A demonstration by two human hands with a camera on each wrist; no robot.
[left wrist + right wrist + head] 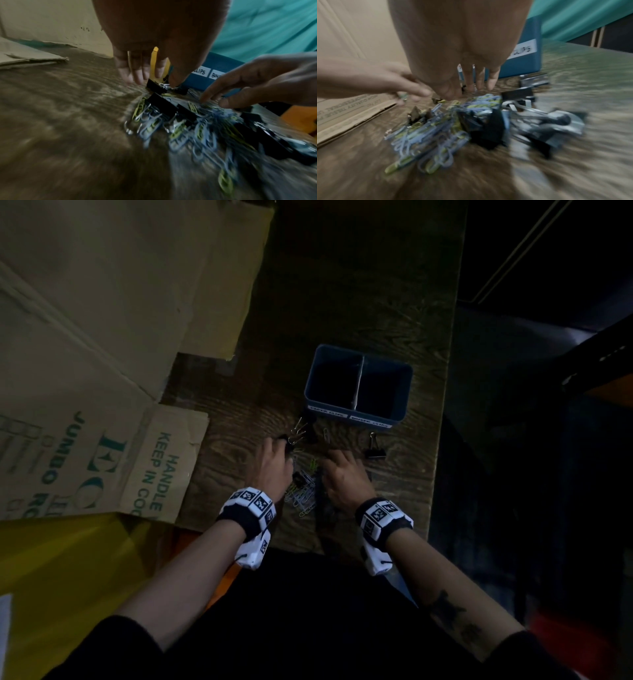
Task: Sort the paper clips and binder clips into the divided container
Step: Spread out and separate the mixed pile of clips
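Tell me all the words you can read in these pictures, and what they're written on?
"HANDLE" and "KEEP IN CO…", cut off: cardboard box flap.
"JUMBO": same cardboard box, beside the flap.
"…LIPS", start hidden: left white label on the blue container.
"HIGH QUALITY TISSUE", upside down: cardboard edge.
Second container label: mostly hidden, unreadable.
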